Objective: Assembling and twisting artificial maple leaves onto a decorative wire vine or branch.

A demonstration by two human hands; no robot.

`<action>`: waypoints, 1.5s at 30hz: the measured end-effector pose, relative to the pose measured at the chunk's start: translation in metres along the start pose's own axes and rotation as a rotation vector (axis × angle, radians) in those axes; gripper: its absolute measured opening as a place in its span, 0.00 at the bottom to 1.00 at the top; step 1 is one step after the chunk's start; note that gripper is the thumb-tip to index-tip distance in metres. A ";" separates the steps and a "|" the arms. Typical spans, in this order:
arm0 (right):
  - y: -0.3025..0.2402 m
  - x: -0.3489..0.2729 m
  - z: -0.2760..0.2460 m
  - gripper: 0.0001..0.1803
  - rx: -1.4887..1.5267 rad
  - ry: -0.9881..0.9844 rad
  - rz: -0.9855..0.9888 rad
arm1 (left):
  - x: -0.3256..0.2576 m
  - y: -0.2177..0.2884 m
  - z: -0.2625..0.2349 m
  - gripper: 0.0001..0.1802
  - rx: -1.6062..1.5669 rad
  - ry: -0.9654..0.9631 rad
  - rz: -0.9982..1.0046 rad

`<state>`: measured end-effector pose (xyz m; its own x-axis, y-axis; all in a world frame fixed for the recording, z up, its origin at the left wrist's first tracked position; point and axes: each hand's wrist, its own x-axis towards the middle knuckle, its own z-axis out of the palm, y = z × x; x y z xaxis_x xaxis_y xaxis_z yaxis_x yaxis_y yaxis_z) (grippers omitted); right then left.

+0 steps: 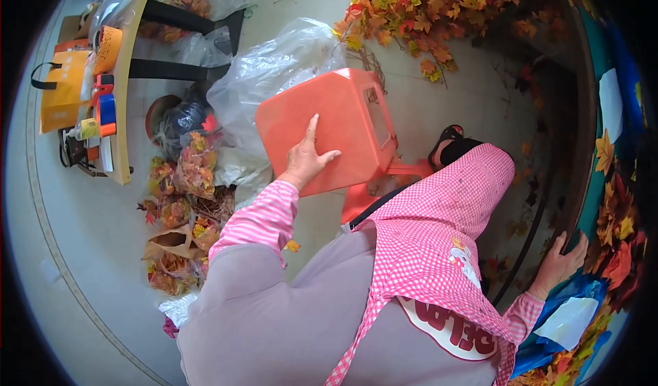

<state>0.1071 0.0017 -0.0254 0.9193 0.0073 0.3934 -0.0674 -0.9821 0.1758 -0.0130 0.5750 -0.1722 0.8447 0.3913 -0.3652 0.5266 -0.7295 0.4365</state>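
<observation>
My left hand (308,158) is at the orange plastic stool (322,125), index finger and thumb stretched apart over its flat square seat; it grips nothing. The stool is turned so that one side, with a large cut-out, faces right. More orange plastic (358,199) shows between the stool and my leg, partly hidden by my apron. Over on the right, my right hand (563,262) rests with fingers apart at the edge of the green-topped table (588,201). Blue plastic (582,287) and a white paper (569,323) lie close by it.
A heap of artificial maple leaves (439,9) covers the floor ahead. Clear plastic bags (274,64) and bagged leaves (199,166) lie left of the stool. A wooden table (127,112) at far left holds tape rolls and an orange bag (65,91). More leaves (620,256) cover the right table.
</observation>
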 end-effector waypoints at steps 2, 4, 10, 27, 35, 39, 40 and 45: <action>0.000 0.000 0.000 0.25 0.014 0.001 -0.006 | -0.003 -0.007 -0.016 0.61 -0.006 0.039 -0.008; -0.002 0.000 -0.001 0.25 0.001 0.013 -0.006 | -0.003 -0.014 -0.032 0.61 0.004 0.091 0.015; -0.007 0.002 -0.001 0.24 -0.006 0.026 0.013 | 0.040 -0.022 -0.072 0.56 0.015 0.165 -0.030; -0.002 0.003 0.000 0.26 -0.043 -0.015 0.001 | 0.109 0.091 0.020 0.55 0.116 -0.255 0.209; 0.000 0.002 0.002 0.26 -0.046 -0.002 0.003 | 0.082 0.108 0.016 0.48 0.164 -0.318 0.500; -0.003 0.002 0.002 0.25 -0.031 0.039 -0.011 | 0.074 0.094 -0.016 0.51 0.174 -0.239 0.506; -0.003 0.002 0.001 0.25 0.000 0.050 -0.032 | 0.070 0.089 -0.025 0.53 0.177 -0.246 0.493; -0.008 0.003 -0.002 0.24 0.039 0.062 -0.013 | 0.063 0.055 -0.061 0.59 0.194 -0.168 0.398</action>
<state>0.1098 0.0096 -0.0238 0.8943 0.0307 0.4464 -0.0393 -0.9884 0.1467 0.0746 0.5935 -0.1209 0.9418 -0.0244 -0.3354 0.1239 -0.9021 0.4135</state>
